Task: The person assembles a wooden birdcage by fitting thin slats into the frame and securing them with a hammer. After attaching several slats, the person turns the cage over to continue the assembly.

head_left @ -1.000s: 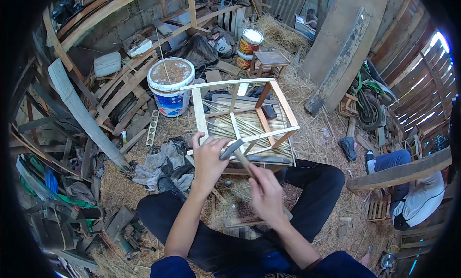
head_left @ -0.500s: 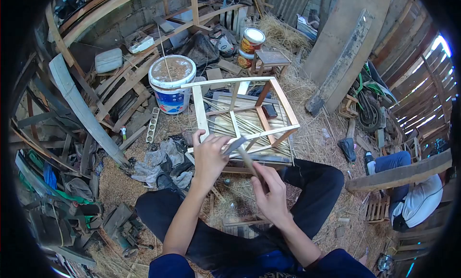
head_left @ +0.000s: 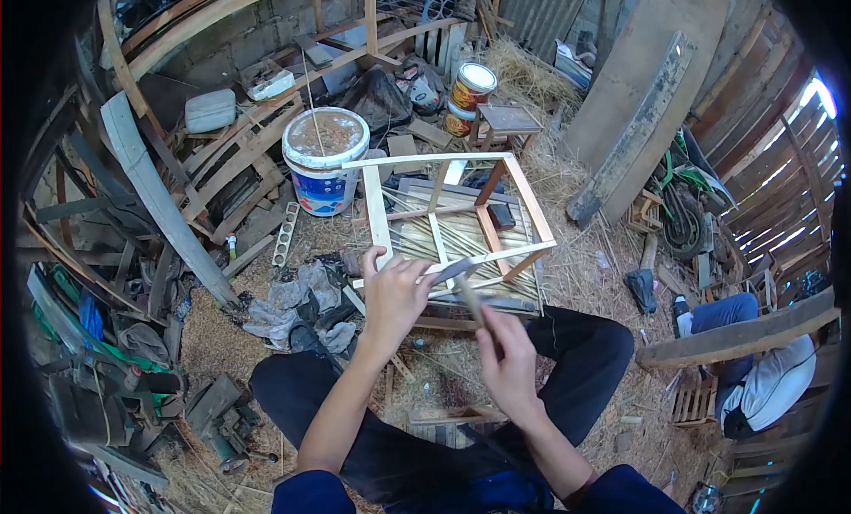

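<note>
The frame [head_left: 379,214], an open box of pale wooden rails, stands on the straw-strewn floor [head_left: 589,279] just in front of the person's crossed legs. Its outer rails and inner crosspieces look joined already: the corners meet and the whole thing stands on its own. The sides are open, with no panel or slat fixed across them as far as I can see. A sheaf of thin slats [head_left: 461,233] lies loose on the floor inside it.

The left hand [head_left: 394,292] is closed on the frame's near rail at its left corner, fingertips bunched together. Whether something small is pinched between them cannot be told. The right hand [head_left: 507,359] is wrapped tight round the handle of a hammer [head_left: 454,271], whose head hangs just over the near rail, right beside the left fingertips and seemingly not touching the wood. Judging by that, the work in hand is at the near rail, and the frame's skeleton is the part that is done.

Beyond the frame's far left corner stands a white bucket [head_left: 324,159], with two paint cans [head_left: 470,88] and a small stool [head_left: 505,120] further back. Grey rags [head_left: 297,298] lie just left of the left hand. Another person [head_left: 771,372] sits well apart at the right.
</note>
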Available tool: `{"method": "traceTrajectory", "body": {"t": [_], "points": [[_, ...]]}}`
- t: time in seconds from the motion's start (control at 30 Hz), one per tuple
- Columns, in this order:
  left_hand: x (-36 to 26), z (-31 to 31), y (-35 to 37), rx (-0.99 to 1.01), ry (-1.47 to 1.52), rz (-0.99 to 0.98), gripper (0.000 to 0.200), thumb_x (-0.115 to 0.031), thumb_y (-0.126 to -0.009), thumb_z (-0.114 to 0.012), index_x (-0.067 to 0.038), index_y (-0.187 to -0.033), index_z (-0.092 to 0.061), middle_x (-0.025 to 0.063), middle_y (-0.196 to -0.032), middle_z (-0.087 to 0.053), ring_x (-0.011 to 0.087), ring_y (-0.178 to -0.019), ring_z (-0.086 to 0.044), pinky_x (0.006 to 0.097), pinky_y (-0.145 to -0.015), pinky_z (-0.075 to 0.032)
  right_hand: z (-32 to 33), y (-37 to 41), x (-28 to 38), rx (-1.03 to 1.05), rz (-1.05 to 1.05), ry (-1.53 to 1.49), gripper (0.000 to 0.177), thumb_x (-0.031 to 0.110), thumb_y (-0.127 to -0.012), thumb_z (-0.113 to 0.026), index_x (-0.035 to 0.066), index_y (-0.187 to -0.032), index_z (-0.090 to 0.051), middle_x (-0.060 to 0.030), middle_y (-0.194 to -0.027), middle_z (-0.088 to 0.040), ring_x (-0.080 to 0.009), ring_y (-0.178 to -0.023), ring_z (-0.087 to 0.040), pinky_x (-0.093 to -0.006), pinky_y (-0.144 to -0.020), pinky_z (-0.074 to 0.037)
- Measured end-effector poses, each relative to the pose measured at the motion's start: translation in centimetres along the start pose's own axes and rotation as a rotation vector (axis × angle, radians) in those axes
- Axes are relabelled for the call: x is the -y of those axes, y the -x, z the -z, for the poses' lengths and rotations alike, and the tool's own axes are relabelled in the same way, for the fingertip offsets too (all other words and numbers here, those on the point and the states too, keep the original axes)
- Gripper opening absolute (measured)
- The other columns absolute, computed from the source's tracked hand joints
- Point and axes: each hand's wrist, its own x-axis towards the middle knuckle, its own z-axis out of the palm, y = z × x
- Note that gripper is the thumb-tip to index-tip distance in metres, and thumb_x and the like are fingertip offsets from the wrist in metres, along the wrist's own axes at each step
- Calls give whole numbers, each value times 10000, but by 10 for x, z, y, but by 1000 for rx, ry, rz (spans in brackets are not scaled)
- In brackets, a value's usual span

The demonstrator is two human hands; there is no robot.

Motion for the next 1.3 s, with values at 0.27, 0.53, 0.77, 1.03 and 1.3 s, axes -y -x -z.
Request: {"method": "traceTrajectory", "body": {"t": [0.27,0.53,0.77,1.03,1.3], "points": [[0,-2,1,-26,27,0,163,-139,-828,-805,-91,-982,-797,50,-875,-764,238,-870,-707,491,-1106,-360,-7,3,-1,-56,-65,-33,361,2,-1000,-672,-26,-1360,-668,-215,-1182,-713,-379,-1044,-727,-422,-898,-570],[5,-7,5,25,-22,-1,280,-244,-838,-855,-91,-1057,-773,83,-905,-779,235,-911,-709,498,-1098,-351,-8,-7,-12,-99,-55,-22,354,7,-995,-689,-45,-1344,-670,-180,-1128,-716,-273,-963,-707,-354,-853,-565],[-17,-1,-5,133,-152,-48,389,-328,-848,-854,-81,-1126,-743,88,-955,-771,249,-946,-707,513,-1073,-359,20,10,-24,-43,-468,-391,391,92,-1066,-627,-20,-1439,-599,-139,-1203,-714,-184,-1022,-670,-351,-884,-550],[-29,-30,-38,192,9,-89,405,-354,-862,-838,-54,-1112,-732,146,-977,-770,337,-933,-731,450,-860,-509,45,-12,-40,-3,-332,-170,423,129,-1092,-594,-64,-1465,-542,-228,-1253,-712,-293,-1141,-699,-397,-1002,-529],[-42,-65,-32,180,25,68,248,-329,-903,-805,-113,-1020,-766,173,-725,-726,387,-691,-722,499,-673,-540,39,-20,-31,-7,-149,-3,435,87,-1075,-589,-63,-1480,-536,-308,-1272,-686,-431,-1117,-720,-456,-947,-558]]}}
